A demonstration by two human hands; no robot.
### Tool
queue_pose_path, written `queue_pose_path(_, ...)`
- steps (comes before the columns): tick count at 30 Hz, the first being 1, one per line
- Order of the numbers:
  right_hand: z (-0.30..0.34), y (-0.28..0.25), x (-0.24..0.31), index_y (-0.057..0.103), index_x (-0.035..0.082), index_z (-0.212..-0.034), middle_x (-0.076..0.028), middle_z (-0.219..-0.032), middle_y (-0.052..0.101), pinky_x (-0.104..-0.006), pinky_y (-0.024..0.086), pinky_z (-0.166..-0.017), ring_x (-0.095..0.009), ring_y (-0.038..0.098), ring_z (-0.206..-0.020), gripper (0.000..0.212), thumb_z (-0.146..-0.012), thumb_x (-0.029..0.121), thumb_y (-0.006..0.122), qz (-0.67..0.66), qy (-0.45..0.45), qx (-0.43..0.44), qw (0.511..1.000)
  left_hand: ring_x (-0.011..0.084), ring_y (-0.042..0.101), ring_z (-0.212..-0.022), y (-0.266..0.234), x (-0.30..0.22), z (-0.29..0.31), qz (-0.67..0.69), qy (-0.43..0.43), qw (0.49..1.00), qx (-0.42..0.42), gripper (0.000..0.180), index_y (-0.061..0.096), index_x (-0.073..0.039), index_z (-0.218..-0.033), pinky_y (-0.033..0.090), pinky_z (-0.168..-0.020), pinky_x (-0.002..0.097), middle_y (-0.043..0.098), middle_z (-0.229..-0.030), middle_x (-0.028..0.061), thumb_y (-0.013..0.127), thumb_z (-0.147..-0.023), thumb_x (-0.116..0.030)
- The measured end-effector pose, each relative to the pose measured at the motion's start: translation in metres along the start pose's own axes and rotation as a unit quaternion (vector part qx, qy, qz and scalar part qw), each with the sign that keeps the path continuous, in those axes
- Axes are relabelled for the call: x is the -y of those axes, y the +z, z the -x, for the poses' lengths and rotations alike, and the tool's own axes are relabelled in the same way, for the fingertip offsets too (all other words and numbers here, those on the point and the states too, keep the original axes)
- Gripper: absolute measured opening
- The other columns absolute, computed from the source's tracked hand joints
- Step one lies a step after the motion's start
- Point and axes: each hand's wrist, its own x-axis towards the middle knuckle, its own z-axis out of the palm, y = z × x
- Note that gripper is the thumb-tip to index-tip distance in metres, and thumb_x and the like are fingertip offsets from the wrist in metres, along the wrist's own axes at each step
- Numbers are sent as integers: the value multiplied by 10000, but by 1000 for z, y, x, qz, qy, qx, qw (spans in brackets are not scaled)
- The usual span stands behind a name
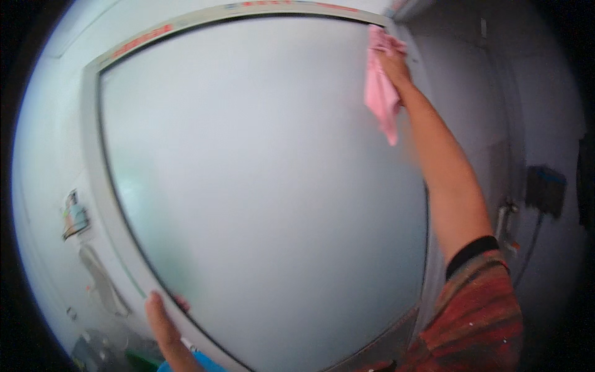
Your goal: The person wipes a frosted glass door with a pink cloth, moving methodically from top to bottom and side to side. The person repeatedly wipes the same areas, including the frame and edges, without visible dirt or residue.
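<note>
At the upper right corner of a frosted panel, the fingers of the right hand (393,67) are closed on a pink cloth (381,80), pressing it near the meeting of glass and frame. Left hand (166,328): at the lower left, against the frame (93,149); one digit lies along the pale strip, and a fingertip-like patch shows at the inner edge. Blurred and partly cropped, so cannot tell how firmly its fingers grip.

Surface: frosted panel (266,167), upright, whitish grey, filling most of the view; a soft greenish tint along its left side. Dark seal lines its border; red markings run along the top of the frame. Edges bow with the lens.

Room: pale wall (46,124) at left, carrying a small holder (75,220) with items in it, and below that a long pale object, kind unclear. Blue object (209,363) at the bottom edge, beside the left hand. Right side in shade: grey wall (477,111), a dark box (546,191) with a cord or hose hanging below it, and a pale fitting (505,216) nearby.

Cloth, appearance: plain light pink, bunched and creased under the hand, the loose part hanging down over the glass in folds to a narrow tip. Right arm raised; sleeve (477,304) reddish and dark-patterned, with a black cuff.
</note>
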Motion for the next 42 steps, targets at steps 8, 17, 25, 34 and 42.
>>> queue_pose_path(8,0,22,123,502,91,-1176,-143,-1154,528,-376,357,-929,-306,477,-1080,447,-784,302,459,-109,-78,64,989,180,564,-569,-6,-28,-3,31,-2,987,156,470,516,25,-891,479,-548,293,580,-650,115,487,-836,-441)
queue_pose_path(17,26,10,306,481,47,-1146,-152,-1086,544,-392,378,-861,-330,496,-1010,435,-777,272,431,-79,-162,37,983,190,582,-587,-7,-27,9,55,-32,985,161,443,485,17,-950,492,-562,296,586,-676,118,509,-840,-412)
queue_pose_path(25,78,2,451,604,61,-939,-113,-985,584,-408,317,-902,-269,485,-1005,297,-725,211,464,-220,-284,108,927,181,570,-575,-16,-21,3,23,-14,985,168,463,506,13,-881,485,-565,296,584,-664,111,493,-842,-447)
queue_pose_path(34,125,12,441,602,21,-967,-104,-1116,531,-435,167,-1027,-275,383,-1138,346,-720,242,506,-250,-277,33,927,186,531,-543,-2,-8,-3,19,-2,992,126,448,504,2,-870,442,-526,288,558,-630,103,456,-863,-443)
queue_pose_path(42,113,-13,355,624,109,-868,-61,-1032,581,-414,300,-949,-296,465,-1039,223,-682,170,516,-277,-320,76,903,176,524,-543,2,5,-5,35,-15,998,45,414,496,-14,-880,438,-513,277,548,-629,87,452,-872,-425)
